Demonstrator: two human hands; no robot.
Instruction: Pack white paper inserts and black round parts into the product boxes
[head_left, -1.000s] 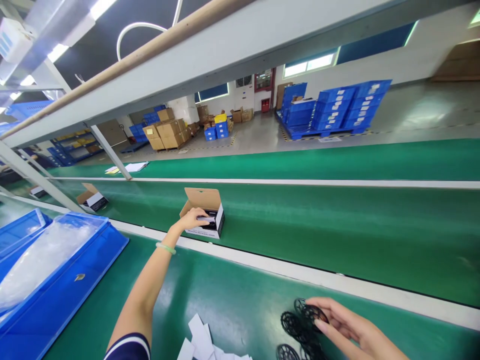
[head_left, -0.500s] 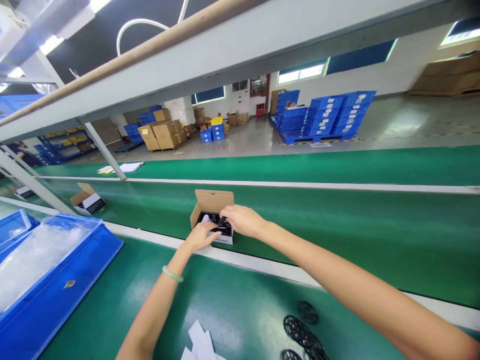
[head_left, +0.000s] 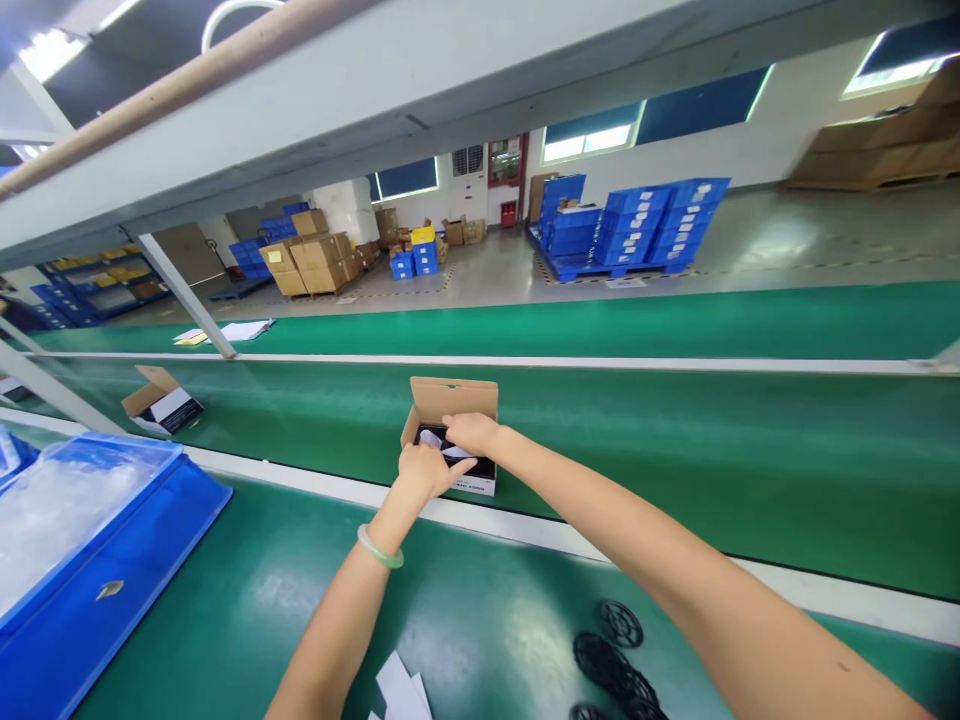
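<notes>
A small cardboard box (head_left: 454,398) stands with its brown lid raised on the green conveyor belt. Black contents and white pieces show inside it, partly covered by my hands. My left hand (head_left: 429,470), with a pale green bangle (head_left: 380,547) on the wrist, rests at the box's front left, thumb stretched out to the right and fingertips over the opening. Over the contents from the right, my right hand (head_left: 472,433) has its fingers bent together; what lies between them, if anything, is hidden.
White paper pieces (head_left: 403,688) and several black ring-shaped parts (head_left: 621,623) lie on the near green bench. A blue bin (head_left: 142,540) with clear plastic bags is at left. Another open box (head_left: 161,400) sits farther left on the belt. A shelf beam (head_left: 420,110) crosses overhead.
The view has shifted, so the box appears farther right. My right hand has moved left across the box opening, and more white shows among the black contents.
</notes>
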